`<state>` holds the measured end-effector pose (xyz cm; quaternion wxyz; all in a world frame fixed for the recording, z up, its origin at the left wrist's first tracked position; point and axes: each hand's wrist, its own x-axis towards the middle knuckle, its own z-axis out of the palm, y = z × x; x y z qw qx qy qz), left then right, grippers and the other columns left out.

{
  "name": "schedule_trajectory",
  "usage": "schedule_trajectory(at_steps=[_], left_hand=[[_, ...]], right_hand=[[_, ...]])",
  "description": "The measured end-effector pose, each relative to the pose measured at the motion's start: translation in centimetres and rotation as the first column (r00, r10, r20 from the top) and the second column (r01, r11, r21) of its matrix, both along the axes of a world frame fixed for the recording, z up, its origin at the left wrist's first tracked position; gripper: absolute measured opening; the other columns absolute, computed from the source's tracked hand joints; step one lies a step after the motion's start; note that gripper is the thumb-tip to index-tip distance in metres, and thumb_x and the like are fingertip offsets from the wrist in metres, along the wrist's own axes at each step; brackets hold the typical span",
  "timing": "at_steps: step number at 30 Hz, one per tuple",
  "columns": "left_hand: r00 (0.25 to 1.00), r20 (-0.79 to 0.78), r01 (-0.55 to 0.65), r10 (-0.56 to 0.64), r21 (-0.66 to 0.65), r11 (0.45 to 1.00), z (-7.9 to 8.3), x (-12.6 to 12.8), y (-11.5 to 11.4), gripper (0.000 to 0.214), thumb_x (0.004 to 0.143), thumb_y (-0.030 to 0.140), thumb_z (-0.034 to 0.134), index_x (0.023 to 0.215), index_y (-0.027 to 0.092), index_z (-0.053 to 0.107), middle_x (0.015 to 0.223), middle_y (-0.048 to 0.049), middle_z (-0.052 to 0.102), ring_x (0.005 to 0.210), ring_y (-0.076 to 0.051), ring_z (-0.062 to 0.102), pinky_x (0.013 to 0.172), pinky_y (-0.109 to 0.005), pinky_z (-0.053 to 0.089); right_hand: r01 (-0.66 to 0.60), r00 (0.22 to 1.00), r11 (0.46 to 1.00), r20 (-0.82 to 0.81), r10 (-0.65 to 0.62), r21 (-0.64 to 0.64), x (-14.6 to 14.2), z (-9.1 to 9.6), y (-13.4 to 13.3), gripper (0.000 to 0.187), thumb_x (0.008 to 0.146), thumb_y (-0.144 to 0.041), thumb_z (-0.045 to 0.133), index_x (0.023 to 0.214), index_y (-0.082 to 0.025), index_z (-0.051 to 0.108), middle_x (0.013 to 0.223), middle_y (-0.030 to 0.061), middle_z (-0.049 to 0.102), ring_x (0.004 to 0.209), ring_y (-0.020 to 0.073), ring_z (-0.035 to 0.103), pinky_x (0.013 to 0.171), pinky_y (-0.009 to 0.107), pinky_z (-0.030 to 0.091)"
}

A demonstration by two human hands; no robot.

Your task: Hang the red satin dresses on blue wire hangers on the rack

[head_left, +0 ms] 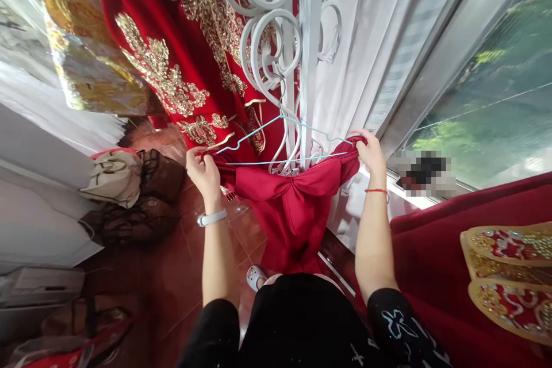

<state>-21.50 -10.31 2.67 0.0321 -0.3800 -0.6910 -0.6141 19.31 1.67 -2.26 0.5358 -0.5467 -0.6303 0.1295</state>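
One red dress (293, 207) hangs at the centre of view on one pale blue wire hanger (280, 141), whose hook is caught on the white scrolled grille (276, 52) at 12 o'clock. The left hand (203, 169), at 9 o'clock from the dress, is closed on the left shoulder of the garment. The right hand (370, 152), at 3 o'clock, is closed on the right shoulder, pinching the cloth over the hanger's end. As far as one can judge, the dress is already on the hanger and the hanger on the grille; what seems left is seating both shoulders squarely and letting go.

Counted: two hands, one hanger, one plain dress. One embroidered red gown (172, 57) with gold work hangs at 11 o'clock. Brown and beige bags (138, 190) lie on the tiled floor (172, 282) at 9 o'clock; their number is hard to tell. Two gold-trimmed pieces (509, 276) rest on red cloth at 4 o'clock.
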Motion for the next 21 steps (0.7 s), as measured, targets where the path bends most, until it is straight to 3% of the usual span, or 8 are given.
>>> schedule_trajectory(at_steps=[3,8,10,13,18,21], left_hand=[[0.996,0.084,0.007,-0.011,0.049,0.999,-1.7,0.8,-0.9,0.030,0.078,0.003,0.041,0.096,0.010,0.064,0.082,-0.0024,0.062,0.065,-0.011,0.050,0.065,-0.022,0.043],[0.976,0.080,0.200,-0.201,0.012,0.980,-4.3,2.6,-2.5,0.034,0.074,0.012,0.045,0.099,0.013,0.068,0.087,-0.0040,0.067,0.069,-0.013,0.055,0.070,-0.025,0.047],[0.971,0.067,0.227,-0.228,0.011,0.974,-5.1,3.5,-2.8,0.033,0.073,0.015,0.047,0.096,0.014,0.070,0.089,-0.0053,0.070,0.072,-0.014,0.058,0.071,-0.026,0.048],[0.969,0.058,0.239,-0.238,-0.008,0.971,-5.8,4.5,-2.9,0.033,0.072,0.018,0.048,0.095,0.014,0.072,0.085,-0.0048,0.070,0.069,-0.014,0.056,0.067,-0.026,0.046],[0.979,0.041,0.203,-0.200,-0.081,0.976,-6.5,4.9,-2.6,0.035,0.075,0.019,0.047,0.099,0.014,0.073,0.081,-0.0031,0.068,0.062,-0.012,0.049,0.063,-0.024,0.043],[0.985,0.003,0.169,-0.170,-0.143,0.975,-7.1,4.3,-2.7,0.035,0.077,0.017,0.048,0.100,0.015,0.073,0.087,-0.0046,0.070,0.067,-0.014,0.055,0.069,-0.027,0.048]], right_hand=[[0.066,0.976,0.982,-0.195,-0.102,-0.179,-0.1,-2.9,-2.1,0.034,0.072,-0.021,0.044,0.089,-0.013,0.073,0.091,0.0094,0.075,0.083,0.0198,0.066,0.085,0.034,0.053],[0.140,0.968,0.912,-0.140,-0.208,-0.385,0.3,-6.9,-5.7,0.023,0.072,-0.024,0.052,0.081,-0.017,0.073,0.085,0.0074,0.076,0.083,0.0207,0.064,0.086,0.032,0.050],[0.163,0.965,0.891,-0.118,-0.233,-0.424,0.5,-8.2,-6.8,0.015,0.072,-0.023,0.053,0.069,-0.020,0.067,0.075,0.0066,0.072,0.080,0.0219,0.062,0.085,0.033,0.048],[0.176,0.959,0.854,-0.110,-0.261,-0.489,0.6,-9.9,-7.9,0.019,0.072,-0.021,0.054,0.053,-0.024,0.053,0.059,0.0043,0.061,0.074,0.0227,0.059,0.081,0.034,0.046],[0.100,0.939,0.826,-0.222,-0.263,-0.555,0.7,-11.5,-8.2,0.023,0.072,-0.028,0.055,0.051,-0.026,0.047,0.050,-0.0005,0.045,0.071,0.0237,0.057,0.082,0.039,0.050],[-0.060,0.902,0.838,-0.390,-0.188,-0.543,1.4,-11.4,-8.0,0.027,0.078,-0.042,0.051,0.057,-0.026,0.048,0.054,0.0008,0.052,0.067,0.0223,0.060,0.079,0.041,0.055]])
